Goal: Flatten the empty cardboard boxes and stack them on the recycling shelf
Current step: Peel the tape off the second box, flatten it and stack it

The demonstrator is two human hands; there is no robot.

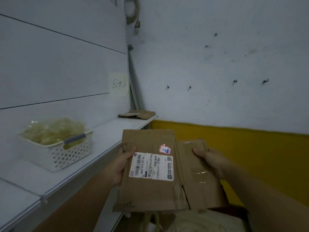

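Observation:
I hold a flattened brown cardboard box [150, 191] flat in front of me, in both hands. It carries a white shipping label and a small red-edged sticker. My left hand [122, 163] grips its left edge, thumb on top. My right hand [210, 159] grips its right side, where folded flaps and clear tape show. The box hangs just right of the white shelf [103, 136]. At the shelf's far end lies a small pile of flattened cardboard [138, 114], near the corner of the wall.
A white perforated basket [56, 153] holding clear wrapped pale-green items stands on the shelf at left. A paper note [119, 83] is stuck on the back panel. The right wall has small hooks and a yellow lower band [250, 148]. More cardboard lies below by my legs.

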